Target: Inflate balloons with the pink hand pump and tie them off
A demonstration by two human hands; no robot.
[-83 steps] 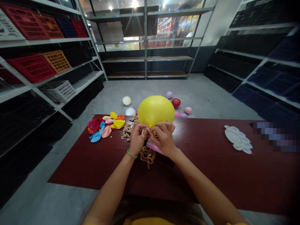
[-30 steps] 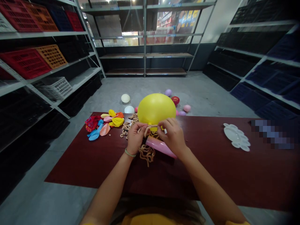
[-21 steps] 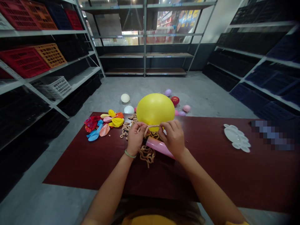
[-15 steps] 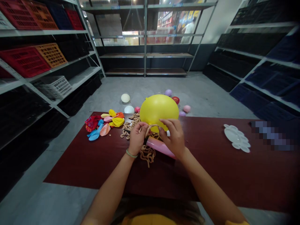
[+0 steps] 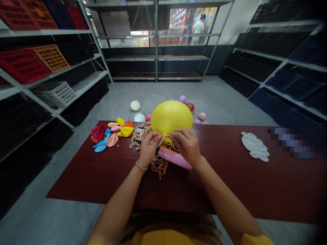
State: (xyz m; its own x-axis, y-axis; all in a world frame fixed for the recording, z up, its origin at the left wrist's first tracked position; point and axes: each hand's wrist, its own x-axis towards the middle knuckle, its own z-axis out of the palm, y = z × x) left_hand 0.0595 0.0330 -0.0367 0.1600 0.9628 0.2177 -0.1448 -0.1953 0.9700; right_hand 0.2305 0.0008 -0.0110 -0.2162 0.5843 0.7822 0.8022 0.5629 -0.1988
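Pinched tight in left hand (image 5: 149,149) and right hand (image 5: 184,144): curled tan cord (image 5: 165,136) at neck of round yellow balloon (image 5: 171,117), centre frame; glossy pink cylinder (image 5: 174,158) just below right hand.

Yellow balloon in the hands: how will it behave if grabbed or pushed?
The inflated yellow balloon looks taut and thin-walled, so it's probably very light for its size and fragile against sharp edges. Its round body would likely roll if released, since the left hand and right hand seem to hold it only near its base.
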